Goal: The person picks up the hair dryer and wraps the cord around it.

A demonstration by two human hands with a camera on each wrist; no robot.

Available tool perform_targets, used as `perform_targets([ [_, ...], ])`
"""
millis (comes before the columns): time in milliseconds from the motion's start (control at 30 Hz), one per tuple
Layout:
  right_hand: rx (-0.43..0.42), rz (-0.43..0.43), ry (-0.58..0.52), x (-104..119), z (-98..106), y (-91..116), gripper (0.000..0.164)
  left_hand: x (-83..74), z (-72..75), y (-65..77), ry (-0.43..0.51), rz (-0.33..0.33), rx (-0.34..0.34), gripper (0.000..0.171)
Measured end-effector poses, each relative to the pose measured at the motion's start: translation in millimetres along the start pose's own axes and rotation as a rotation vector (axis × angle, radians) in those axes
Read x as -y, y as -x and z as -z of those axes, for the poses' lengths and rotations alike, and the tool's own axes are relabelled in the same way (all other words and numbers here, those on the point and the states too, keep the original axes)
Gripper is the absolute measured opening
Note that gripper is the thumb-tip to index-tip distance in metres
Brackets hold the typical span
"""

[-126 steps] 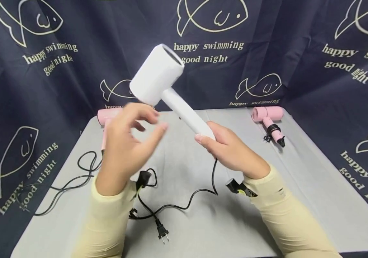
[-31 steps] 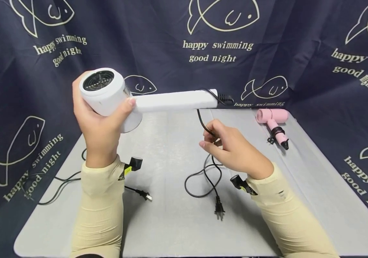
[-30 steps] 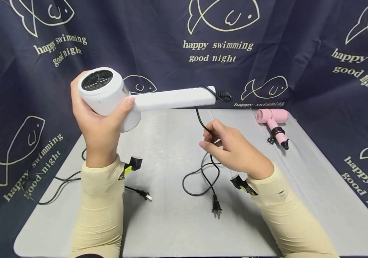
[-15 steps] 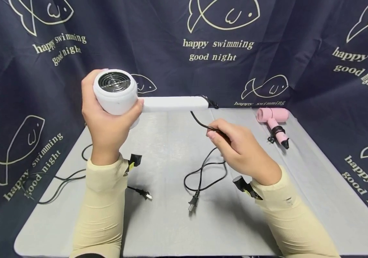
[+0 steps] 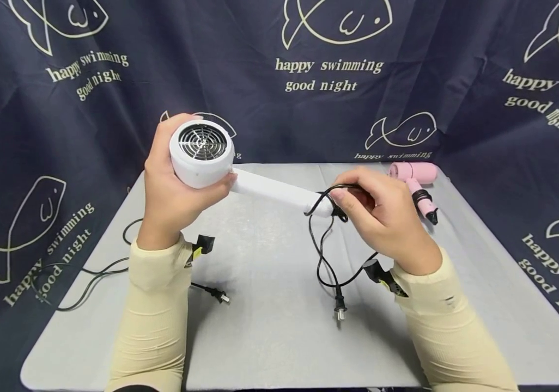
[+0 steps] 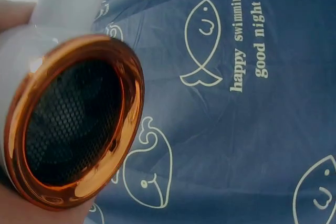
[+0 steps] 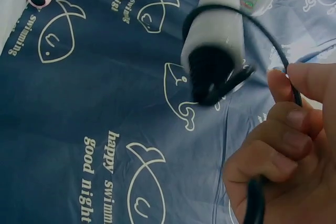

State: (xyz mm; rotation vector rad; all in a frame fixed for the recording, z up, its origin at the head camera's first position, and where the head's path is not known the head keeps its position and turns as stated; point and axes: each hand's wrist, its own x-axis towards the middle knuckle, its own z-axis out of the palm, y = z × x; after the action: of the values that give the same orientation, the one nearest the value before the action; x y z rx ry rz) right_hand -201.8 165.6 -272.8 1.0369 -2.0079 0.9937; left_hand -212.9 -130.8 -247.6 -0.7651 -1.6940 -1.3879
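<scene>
My left hand (image 5: 171, 190) grips the barrel of a white hair dryer (image 5: 206, 171), held above the table with its round black grille toward me. Its handle slants right and slightly down. In the left wrist view the dryer's other end shows a copper-coloured ring (image 6: 131, 103) around dark mesh. My right hand (image 5: 387, 212) pinches the black power cord (image 7: 273, 40) between thumb and forefinger, just beside the handle's end. One turn of cord passes round the handle there. Below, the rest hangs in a loop, and the two-pin plug (image 5: 339, 305) dangles over the table.
A pink hair dryer (image 5: 414, 173) with its cord wound round the handle lies at the back right of the grey table (image 5: 269, 337). At left, another black cord (image 5: 98, 272) trails over the table edge. A second plug (image 5: 219, 295) lies beside the left forearm.
The left hand went from beside the dryer to gripping its barrel; the right moved from handle to cord. Lately the dryer has shifted right, its handle end dipping, while the right hand rose with the cord.
</scene>
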Motion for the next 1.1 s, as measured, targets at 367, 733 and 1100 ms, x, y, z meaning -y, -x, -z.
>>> perform_targets([
  [367, 0.082, -0.125, -0.246, 4, -2, -5, 0.004, -4.5, 6.4, -0.6, 0.143, 0.064, -0.006, 0.073],
  [733, 0.354, -0.272, -0.276, -7, -33, 8, 0.012, -4.1, 7.3, -0.1, 0.265, 0.11, -0.192, 0.066],
  [1100, 0.621, -0.208, -0.089, -9, -50, 19, 0.013, 0.6, 9.2, -6.6, 0.253, 0.137, -0.401, 0.063],
])
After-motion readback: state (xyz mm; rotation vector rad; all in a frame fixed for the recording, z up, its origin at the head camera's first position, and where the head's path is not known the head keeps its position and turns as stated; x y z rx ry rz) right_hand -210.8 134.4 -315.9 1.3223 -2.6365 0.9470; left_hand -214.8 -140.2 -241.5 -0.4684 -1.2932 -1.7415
